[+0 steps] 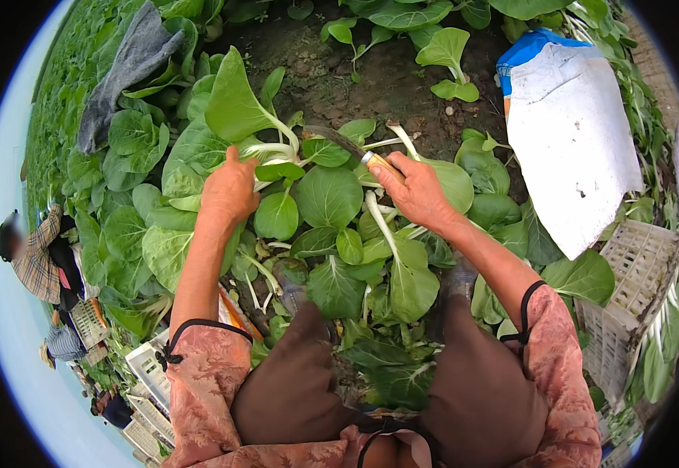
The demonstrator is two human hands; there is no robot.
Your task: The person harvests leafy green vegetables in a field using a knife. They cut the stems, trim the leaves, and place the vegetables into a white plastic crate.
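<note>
My right hand (412, 187) is closed around the wooden handle of a sickle (387, 165), whose dark curved blade points left over the leaves. The blade's tip lies close to the pale stem base of a bok choy plant (281, 151). On that plant's left side, my left hand (229, 188) grips among the leaves and white stalks; its fingertips are partly hidden. Loose green leaves with white stems (383, 219) cover the ground between my two hands and my feet.
A white and blue sack (573, 128) lies at the right, above a plastic crate (637, 263). Grey cloth (132, 70) drapes over plants at upper left. More crates (149, 362) and several people, one in a checked shirt (38, 263), are at the left. Bare soil (322, 82) shows ahead.
</note>
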